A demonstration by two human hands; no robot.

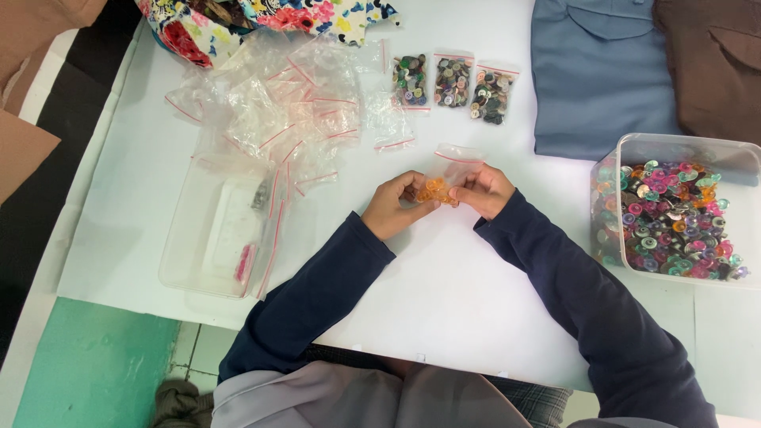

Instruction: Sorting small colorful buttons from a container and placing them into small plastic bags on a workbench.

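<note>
Between both hands point(440, 198), small bag point(449, 174) of orange buttons (mouth away)

A white rectangular table point(444, 293) carries everything. Along its far edge lie a floral multicoloured cloth point(261, 20) at the far left, three small clear zip bags of mixed buttons point(452, 83) in a row, then a folded blue-grey garment point(598, 71) and a folded brown garment point(709, 63) toward the far right corner. A loose heap of empty clear zip bags with red strips point(277, 111) spreads left of centre. Near the left edge sits a shallow clear plastic tray point(210, 238). By the right edge stands a clear plastic tub of colourful buttons point(674, 214).
</note>
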